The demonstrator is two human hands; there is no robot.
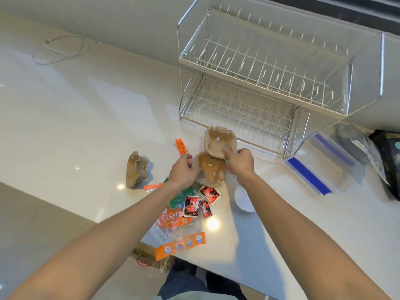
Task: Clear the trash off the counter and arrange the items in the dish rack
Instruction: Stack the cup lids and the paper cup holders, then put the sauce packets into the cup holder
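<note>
Trash: two brown pulp cup holders lay stacked askew on the counter (86,109), just in front of the dish rack (270,68).
Upper cup holder (218,141): it leaned up and away toward the rack's lower shelf, its near edge overlapping the lower cup holder (211,167).
Right hand (242,162): fingers pressed on the upper holder's near-right edge, forefinger stretched onto its face; clamped on it, as far as could be told.
Left hand (184,169): fingers curled against the lower holder's left edge, touching it; whether they truly gripped could not be told.
Key relation: both holders sat between the two hands, the upper one nearer the right, the lower one nearer the left.
Third cup holder (136,169): stood apart to the left, nearer the left hand.
Other litter: sauce packets (194,204) and a plastic bag (173,234) lay nearer the person, under the forearms.
Rack: both shelves looked bare.
</note>
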